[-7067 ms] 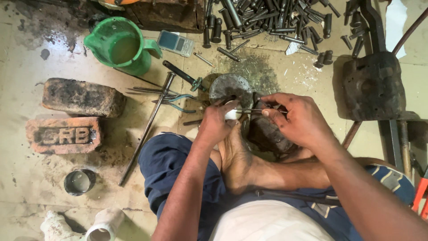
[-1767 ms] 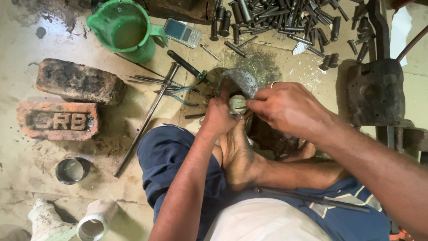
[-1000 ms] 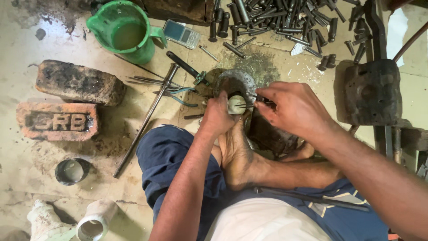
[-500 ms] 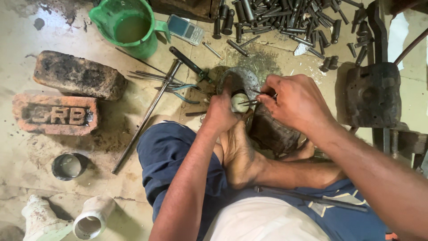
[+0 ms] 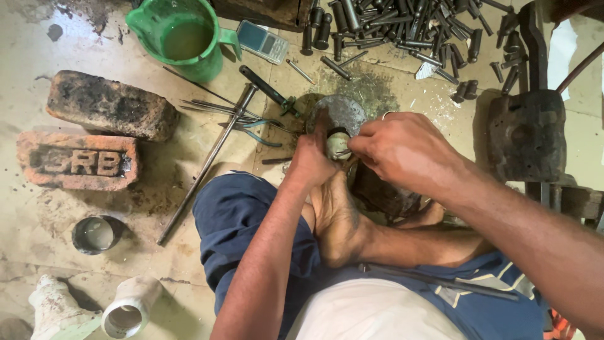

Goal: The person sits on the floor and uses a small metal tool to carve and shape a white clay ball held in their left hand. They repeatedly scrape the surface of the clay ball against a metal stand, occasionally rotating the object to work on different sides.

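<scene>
I sit on the floor with one foot drawn up in front of me. My left hand [image 5: 313,157] grips a small pale round metal piece [image 5: 337,145] and holds it against a round grey metal block [image 5: 343,112]. My right hand [image 5: 402,151] pinches a thin tool whose tip touches that small piece; most of the tool is hidden by the fingers. A ring shows on one right finger. Both hands meet just above my bare foot [image 5: 336,220].
Two bricks [image 5: 94,138] lie at left, a green jug of murky liquid [image 5: 182,38] behind them. A long rod [image 5: 207,160], pliers and thin wires lie beside my knee. Several dark metal punches [image 5: 402,25] are heaped at the back. A heavy iron block [image 5: 525,135] stands right. A tin cup [image 5: 94,234] and white pipe fitting [image 5: 129,308] sit near left.
My right hand has shifted slightly left and closed in on the small piece; earlier it held a thin tool further out. The left hand keeps its grip. The view has drifted a little.
</scene>
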